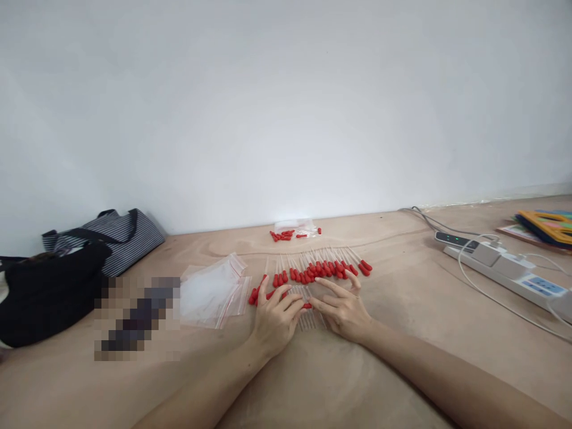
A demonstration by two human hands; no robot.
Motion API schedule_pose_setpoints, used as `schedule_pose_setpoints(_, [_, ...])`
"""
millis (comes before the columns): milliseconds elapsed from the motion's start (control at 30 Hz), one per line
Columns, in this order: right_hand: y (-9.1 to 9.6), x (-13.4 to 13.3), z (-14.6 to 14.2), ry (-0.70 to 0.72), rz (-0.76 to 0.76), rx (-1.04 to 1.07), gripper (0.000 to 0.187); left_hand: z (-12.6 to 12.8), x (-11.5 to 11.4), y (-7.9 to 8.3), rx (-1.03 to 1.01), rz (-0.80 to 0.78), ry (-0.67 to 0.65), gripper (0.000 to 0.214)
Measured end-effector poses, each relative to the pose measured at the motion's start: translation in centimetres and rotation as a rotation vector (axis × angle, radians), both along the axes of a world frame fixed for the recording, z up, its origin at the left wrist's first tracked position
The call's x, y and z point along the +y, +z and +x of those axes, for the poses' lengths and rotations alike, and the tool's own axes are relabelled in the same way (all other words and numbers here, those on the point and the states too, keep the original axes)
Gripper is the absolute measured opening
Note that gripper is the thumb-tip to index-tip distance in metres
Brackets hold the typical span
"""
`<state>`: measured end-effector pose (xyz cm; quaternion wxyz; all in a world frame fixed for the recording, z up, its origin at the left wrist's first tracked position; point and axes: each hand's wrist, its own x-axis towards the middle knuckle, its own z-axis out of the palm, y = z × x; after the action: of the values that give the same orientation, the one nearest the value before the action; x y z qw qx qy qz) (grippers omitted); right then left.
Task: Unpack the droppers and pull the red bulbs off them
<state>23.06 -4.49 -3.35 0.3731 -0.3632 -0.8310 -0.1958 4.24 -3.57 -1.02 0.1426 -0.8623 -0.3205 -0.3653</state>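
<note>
Row of clear droppers (322,269) with red rubber bulbs lies fanned on the wooden table (415,316), bulbs towards the wall, clear stems pointing back at the person. A few at the left end of the row lie slanted.

Both hands rest on the near part of this row. Left hand (276,319): flat, palm down, fingers spread apart over the stems, not closed on anything. Right hand (343,310): also flat and palm down, fingers straight and close together, angled towards the left hand; its fingertips nearly meet the left hand's over the middle stems. One red bulb shows between the two sets of fingertips. Neither hand grips a dropper; they only lie on top.

Containers: just left of the left hand, a loose pile of clear zip bags (210,292) with red seal strips; contents cannot be made out, they look flat. Farther back, near the wall, one small clear bag (298,226) with loose red bulbs (281,236) scattered beside it; whether any are inside cannot be told.

Outward: far left, a black bag (44,292) and a striped bag (120,238). Far right, a white power strip (496,262) with cables, and coloured books (543,226) behind it.
</note>
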Motion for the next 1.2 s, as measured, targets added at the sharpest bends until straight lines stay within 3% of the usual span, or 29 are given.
schedule_pose_setpoints(333, [0.5, -0.3, 0.1, -0.051, -0.146, -0.077, 0.034, -0.1, -0.1, -0.1, 0.064, 0.015, 0.031, 0.017])
schedule_pose_setpoints(967, [1.1, -0.5, 0.4, -0.053, -0.197, -0.153, 0.056, -0.1, -0.2, -0.2, 0.011, 0.024, 0.039, 0.017])
schedule_pose_setpoints(1067, [1.0, -0.6, 0.7, -0.082, -0.242, -0.122, 0.051, -0.2, -0.2, -0.2, -0.013, 0.007, 0.071, 0.019])
schedule_pose_setpoints(1200, [0.6, -0.6, 1.2, -0.127, -0.365, 0.032, 0.031, -1.3, 0.2, 0.5, -0.039, -0.094, 0.19, 0.018])
